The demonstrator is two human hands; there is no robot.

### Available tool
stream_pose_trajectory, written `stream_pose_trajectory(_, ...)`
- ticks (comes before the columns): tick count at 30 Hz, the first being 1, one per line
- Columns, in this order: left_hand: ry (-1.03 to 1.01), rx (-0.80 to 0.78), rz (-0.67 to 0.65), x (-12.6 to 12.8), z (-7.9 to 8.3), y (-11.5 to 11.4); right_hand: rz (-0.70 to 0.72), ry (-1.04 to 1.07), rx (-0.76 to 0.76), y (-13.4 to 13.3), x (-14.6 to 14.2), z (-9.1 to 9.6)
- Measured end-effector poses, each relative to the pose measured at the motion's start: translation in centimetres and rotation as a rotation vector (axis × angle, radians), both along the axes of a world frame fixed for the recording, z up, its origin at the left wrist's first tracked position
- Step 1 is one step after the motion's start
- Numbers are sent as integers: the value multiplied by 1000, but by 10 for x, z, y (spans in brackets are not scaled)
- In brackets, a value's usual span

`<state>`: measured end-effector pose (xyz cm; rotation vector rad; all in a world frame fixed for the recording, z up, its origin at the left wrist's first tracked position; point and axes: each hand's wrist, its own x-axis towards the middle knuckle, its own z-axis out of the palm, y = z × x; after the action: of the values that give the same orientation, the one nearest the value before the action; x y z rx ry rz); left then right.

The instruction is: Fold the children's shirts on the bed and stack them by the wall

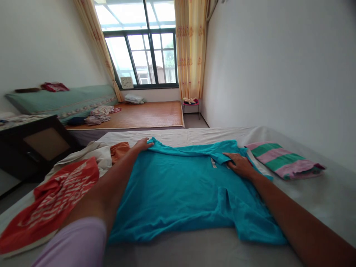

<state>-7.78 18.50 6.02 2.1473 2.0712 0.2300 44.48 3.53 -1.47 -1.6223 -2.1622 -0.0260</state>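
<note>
Left hand [143, 144] pinches blue shirt [178, 185] at far corner; right hand [239, 164] on its folded part, can't tell if gripping.

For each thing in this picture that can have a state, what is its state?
Turquoise shirt: spread out, wrinkled
Striped cloth: folded
Red cloth: unfolded, rumpled
Beige cloth: rumpled
Curtains: drawn aside
Cabinet door: seems shut
Window: unclear whether open
Left hand: holding shirt's far edge
Right hand: on shirt, grip unclear

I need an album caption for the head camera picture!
Left hand and right hand on a turquoise shirt, striped cloth nearby.
</note>
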Motion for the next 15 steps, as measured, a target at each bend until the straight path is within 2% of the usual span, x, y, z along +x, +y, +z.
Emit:
stream_pose_trajectory(4, 5, -43, 83, 2, -17, 28, -13, 57, 0, 0, 0, 2)
stream_pose_trajectory(8, -12, -22, 126, -2, -24, 43, -21, 239, 22, 1, 4, 5)
stream_pose_trajectory(11, -47, -33, 92, 0, -20, 47, -41, 274, 24, 2, 6, 6)
stream_pose_trajectory(15, -115, 9, 16, 1, -2, 35, -80, 284, 67, 2, 7, 10)
